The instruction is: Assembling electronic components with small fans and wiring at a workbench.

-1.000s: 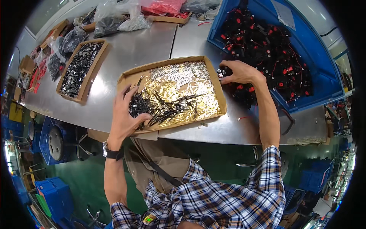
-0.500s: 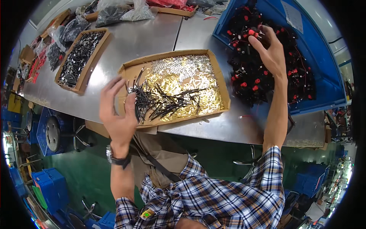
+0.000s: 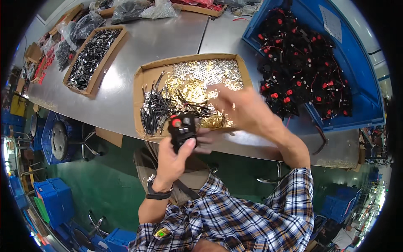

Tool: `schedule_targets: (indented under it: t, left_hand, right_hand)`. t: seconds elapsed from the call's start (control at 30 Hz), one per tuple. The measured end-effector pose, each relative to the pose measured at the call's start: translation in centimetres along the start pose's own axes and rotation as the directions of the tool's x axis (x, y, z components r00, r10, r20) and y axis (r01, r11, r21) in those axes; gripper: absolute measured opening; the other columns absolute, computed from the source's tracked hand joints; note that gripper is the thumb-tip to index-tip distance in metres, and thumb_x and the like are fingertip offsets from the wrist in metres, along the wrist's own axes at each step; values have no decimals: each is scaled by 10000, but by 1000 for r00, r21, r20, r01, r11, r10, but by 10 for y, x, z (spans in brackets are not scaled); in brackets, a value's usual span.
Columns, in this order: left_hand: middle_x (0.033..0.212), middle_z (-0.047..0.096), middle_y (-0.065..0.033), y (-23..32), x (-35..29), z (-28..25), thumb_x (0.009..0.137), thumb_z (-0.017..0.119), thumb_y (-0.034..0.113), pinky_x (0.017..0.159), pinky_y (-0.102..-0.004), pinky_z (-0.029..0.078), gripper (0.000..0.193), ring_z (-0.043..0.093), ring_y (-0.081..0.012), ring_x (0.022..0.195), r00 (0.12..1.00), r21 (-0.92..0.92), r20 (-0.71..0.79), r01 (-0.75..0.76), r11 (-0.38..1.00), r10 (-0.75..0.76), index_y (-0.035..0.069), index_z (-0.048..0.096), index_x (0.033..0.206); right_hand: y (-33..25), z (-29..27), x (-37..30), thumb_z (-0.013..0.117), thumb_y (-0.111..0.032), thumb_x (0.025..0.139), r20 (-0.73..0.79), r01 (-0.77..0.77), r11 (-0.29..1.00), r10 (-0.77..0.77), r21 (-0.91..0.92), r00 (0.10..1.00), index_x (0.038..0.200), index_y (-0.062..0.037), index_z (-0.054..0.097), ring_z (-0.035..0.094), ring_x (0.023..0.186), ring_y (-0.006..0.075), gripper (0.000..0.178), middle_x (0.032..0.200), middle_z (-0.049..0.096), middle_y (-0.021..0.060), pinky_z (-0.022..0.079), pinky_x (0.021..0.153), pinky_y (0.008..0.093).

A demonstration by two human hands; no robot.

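My left hand (image 3: 171,163) is closed around a black plastic housing (image 3: 183,131) with a red knob and a dark knob on its upper face. It holds the housing at the front edge of a shallow cardboard tray (image 3: 137,101). My right hand (image 3: 252,111) is over the tray's right side, its fingers smeared by motion. Whether anything is between them I cannot make out. Inside the tray lie silver washers (image 3: 210,72), gold-coloured ring terminals (image 3: 191,90) and a heap of short black wires (image 3: 154,110) with metal ends.
A tilted blue bin (image 3: 364,101) at the right holds several black housings with red knobs (image 3: 302,71). At the left a long cardboard tray (image 3: 110,52) is full of small black and silver parts. Plastic bags (image 3: 126,12) line the far edge of the metal table (image 3: 163,38).
My right hand has come left from the blue bin to above the tray. A black housing is now in my left hand, which was empty and has moved right and nearer to me.
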State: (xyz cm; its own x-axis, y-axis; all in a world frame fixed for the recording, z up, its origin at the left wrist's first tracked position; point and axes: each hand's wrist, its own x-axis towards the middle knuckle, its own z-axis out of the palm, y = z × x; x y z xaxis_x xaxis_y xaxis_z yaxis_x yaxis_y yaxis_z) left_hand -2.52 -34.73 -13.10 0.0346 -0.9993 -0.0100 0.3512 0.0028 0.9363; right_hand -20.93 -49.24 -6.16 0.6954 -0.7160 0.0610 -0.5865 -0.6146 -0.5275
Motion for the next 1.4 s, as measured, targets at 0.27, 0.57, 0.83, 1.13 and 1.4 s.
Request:
schedule_targets:
  t: [0.27,0.57,0.83,1.13,1.4]
  left_hand:
    - [1351,602,-284,8,-18,-12,1051,568,171,881,-452,632,651,706,-373,1110,979,-222,-52,182,958,-198,86,209,1588]
    - [1197,657,-224,10,-29,-19,991,686,259,994,-568,565,817,628,-453,1228,983,-406,95,183,895,-158,123,185,1622]
    - [1091,684,-166,21,-15,-2,1044,587,111,850,-439,633,605,746,-307,895,986,-352,17,160,922,-165,53,278,1561]
    - [1139,697,-159,15,24,10,1013,631,63,869,-354,620,550,726,-220,987,975,-177,-218,-69,982,29,15,372,1496]
    - [1213,669,-124,12,28,13,1008,664,96,938,-329,584,567,690,-190,1101,965,-115,-249,-118,986,87,-10,392,1495]
  right_hand:
    - [53,35,26,626,-53,915,139,208,956,-182,-208,974,1132,-28,633,661,928,423,218,931,715,210,512,859,513]
    - [14,7,20,571,-56,1012,-42,-49,968,62,246,997,1137,-23,604,628,698,336,134,778,644,205,483,660,392]
    - [10,-1,13,636,-103,1007,78,-114,658,84,744,993,1166,29,697,571,835,58,216,894,645,3,490,767,234]
    - [-11,21,-3,698,-53,968,-145,98,916,-44,388,988,1023,46,702,630,717,70,114,821,707,52,500,637,238]
    - [-7,34,-6,713,-33,945,-248,173,933,-95,315,964,1033,27,713,728,715,134,107,800,742,113,566,636,270]
